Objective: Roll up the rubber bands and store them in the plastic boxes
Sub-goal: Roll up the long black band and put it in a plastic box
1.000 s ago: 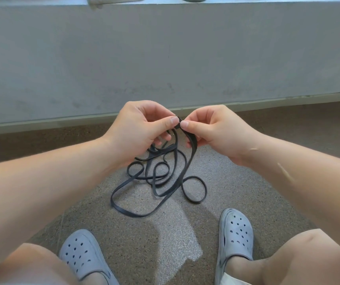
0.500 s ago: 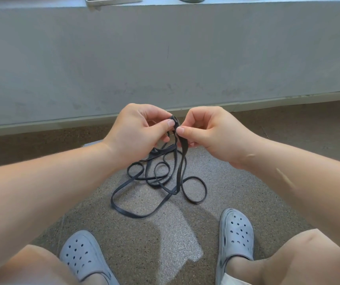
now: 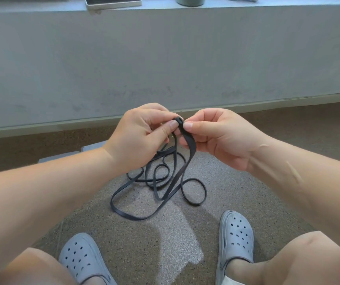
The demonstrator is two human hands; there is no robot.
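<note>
Where the two hands meet, the top end of the long dark rubber band (image 3: 191, 145) is rolled into a small tight curl, and it is pinched there from both sides. The curl is held between the thumb and fingers of the left hand (image 3: 140, 138) and the thumb and fingers of the right hand (image 3: 218, 138), with both thumb tips pressed close against it. Both hands are curled around that end. From the grip the band is hung down to the floor (image 3: 165, 243), so its long line is pointed from the hands down toward the feet. Below the hands it is spread on the floor in loose loops, with one round loop laid out to the right. The loops are laid just ahead of the grey shoes (image 3: 236, 237). A grey wall (image 3: 165, 58) is seen behind the hands.
</note>
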